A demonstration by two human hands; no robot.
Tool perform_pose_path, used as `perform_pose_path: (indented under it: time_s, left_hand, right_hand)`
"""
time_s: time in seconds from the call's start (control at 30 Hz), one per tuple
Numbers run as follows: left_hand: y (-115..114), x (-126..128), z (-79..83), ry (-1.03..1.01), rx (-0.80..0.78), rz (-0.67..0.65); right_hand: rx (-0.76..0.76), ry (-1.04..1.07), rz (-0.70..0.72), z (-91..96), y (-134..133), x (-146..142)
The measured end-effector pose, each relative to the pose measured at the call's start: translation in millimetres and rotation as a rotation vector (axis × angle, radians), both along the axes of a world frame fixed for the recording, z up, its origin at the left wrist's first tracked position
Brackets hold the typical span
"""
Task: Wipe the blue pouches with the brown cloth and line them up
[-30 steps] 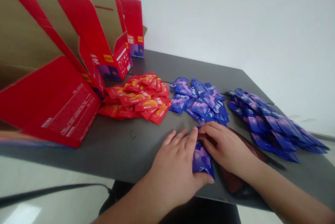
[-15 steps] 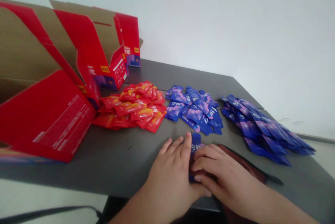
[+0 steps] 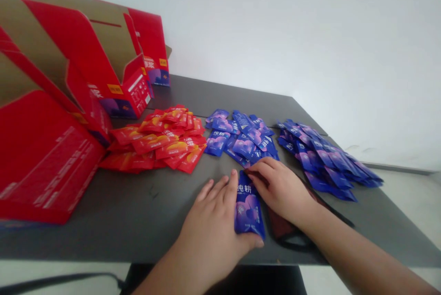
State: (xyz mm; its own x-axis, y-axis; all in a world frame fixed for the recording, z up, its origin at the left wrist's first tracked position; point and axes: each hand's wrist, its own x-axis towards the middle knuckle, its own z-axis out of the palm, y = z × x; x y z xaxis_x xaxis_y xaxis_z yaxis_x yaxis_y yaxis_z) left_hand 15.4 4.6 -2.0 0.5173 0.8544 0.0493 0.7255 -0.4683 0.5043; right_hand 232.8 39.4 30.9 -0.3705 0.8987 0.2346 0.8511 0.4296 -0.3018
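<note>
Near the front edge of a grey surface [image 3: 144, 221], a blue packet [image 3: 248, 212] lies flat. The left hand [image 3: 212, 228] lies along its left side, fingers straight and unclenched, thumb at its lower end, apparently bracing it. The right hand [image 3: 281, 189] has its fingers bent together at the top right corner; whether they grip it is hidden. A brown item [image 3: 280, 222] beside that hand, partly covered, is hard to identify. Farther from that edge, red packets [image 3: 167, 141] and loose blue packets [image 3: 245, 141] seem grouped by colour; the view cuts off red boxes [image 3: 69, 33] at left
</note>
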Motion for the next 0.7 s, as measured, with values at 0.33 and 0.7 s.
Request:
perform_pose_path:
  time_s: [0.33,0.7]
  left_hand:
    - [0,-2,-3.2,-0.019,0.031,-0.021]
    - [1,0,1.6,0.028,0.022,0.003]
  right_hand:
    - [-0.314,0.128,0.342,25.9,-53,-11]
    - [-0.105,0.062,0.066,-5.0,-15,-1]
